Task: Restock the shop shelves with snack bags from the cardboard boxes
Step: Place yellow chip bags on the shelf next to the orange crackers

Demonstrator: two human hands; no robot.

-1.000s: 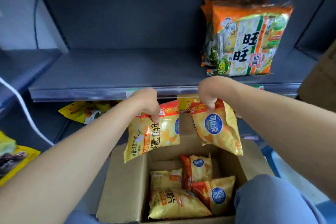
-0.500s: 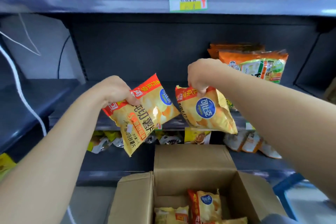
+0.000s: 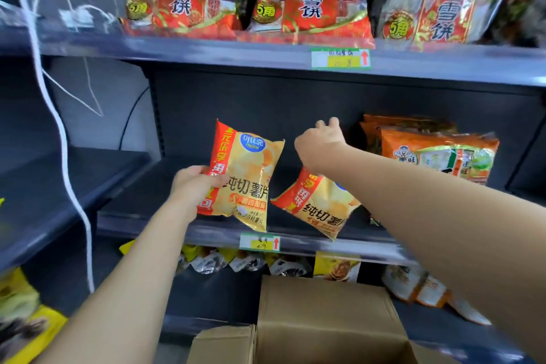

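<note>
at the middle shelf [image 3: 139,195], left hand [image 3: 192,186] gripped an upright yellow chip bag [image 3: 245,177] by its left edge. right hand [image 3: 320,142] was released, fingers spread, just above a second chip bag [image 3: 319,207] lying tilted on the shelf front. cardboard box [image 3: 319,319] sat below.

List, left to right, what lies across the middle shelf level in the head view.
From the left: white cord → left hand → chip bag it grips → tilted second chip bag → orange snack bags.

Right chip bag [image 3: 316,207], top edge behind right hand [image 3: 320,143]
</note>
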